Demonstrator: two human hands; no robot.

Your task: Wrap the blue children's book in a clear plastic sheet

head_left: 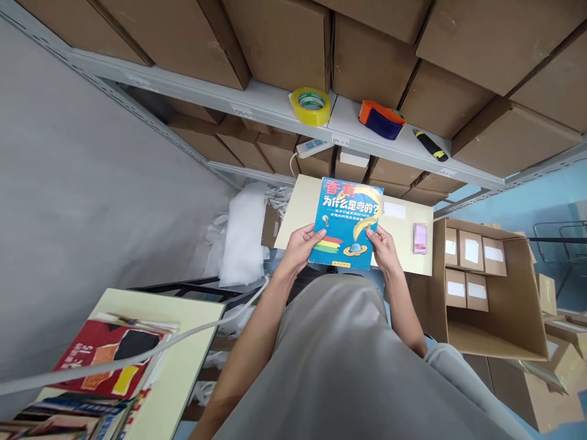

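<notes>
A blue book (pixel 339 226) with a banana, a ringed planet and large Chinese characters on its cover is held up in front of me. My left hand (pixel 300 245) grips its lower left edge, thumb on the cover. On the opposite edge my right hand (pixel 384 247) pinches it the same way, with the other fingers behind. The book is over a pale yellow table (pixel 419 264), its cover turned toward me. A white label sheet (pixel 394 211) lies on the table just right of the book, and a blurred pink item (pixel 419 238) lies farther right.
Yellow tape (pixel 310 107), an orange-blue tape dispenser (pixel 381 119) and a box cutter (pixel 430 145) sit on the shelf (pixel 266 101) under cardboard boxes. Books (pixel 107 360) are stacked lower left, behind a white cable (pixel 192 333). An open carton (pixel 495 324) holds small labelled boxes at right.
</notes>
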